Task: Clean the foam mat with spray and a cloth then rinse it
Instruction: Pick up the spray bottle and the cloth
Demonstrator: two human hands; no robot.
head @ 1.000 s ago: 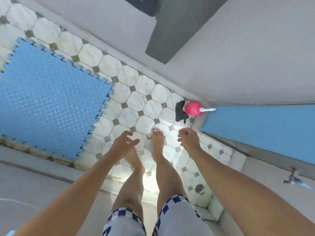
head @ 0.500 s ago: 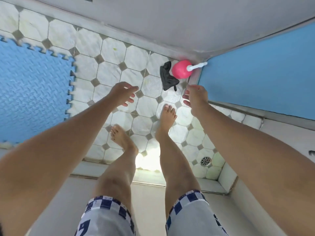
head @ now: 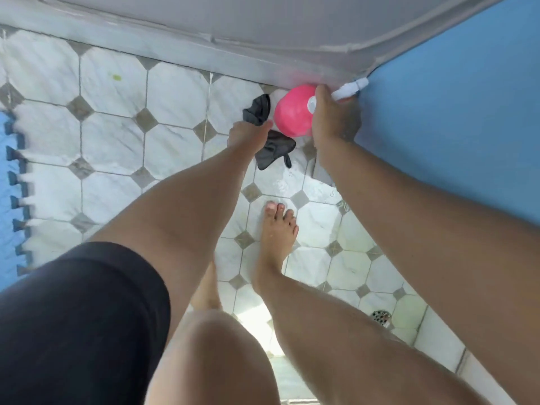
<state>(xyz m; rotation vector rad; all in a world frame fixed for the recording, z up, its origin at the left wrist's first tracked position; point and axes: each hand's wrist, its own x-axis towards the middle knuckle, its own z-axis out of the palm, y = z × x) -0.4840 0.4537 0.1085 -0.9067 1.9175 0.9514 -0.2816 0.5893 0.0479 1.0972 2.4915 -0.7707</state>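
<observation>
A round pink spray bottle (head: 291, 115) with a white nozzle (head: 349, 90) stands on the tiled floor in the corner by the wall. My right hand (head: 333, 118) is wrapped around its neck, just under the nozzle. A black cloth (head: 267, 135) lies crumpled on the tiles to the bottle's left. My left hand (head: 248, 134) rests on the cloth, its fingers closing over the middle of it. Only the toothed edge of the blue foam mat (head: 10, 182) shows at the far left.
A blue panel (head: 453, 112) stands along the right side, next to the bottle. A grey wall base (head: 175, 48) runs along the top. A floor drain (head: 380, 318) sits at the lower right. My bare feet (head: 277, 235) stand on the wet tiles.
I have bent down and both hands reached forward. The right hand went from open above the tiles to gripping the bottle. The left hand came down onto the cloth.
</observation>
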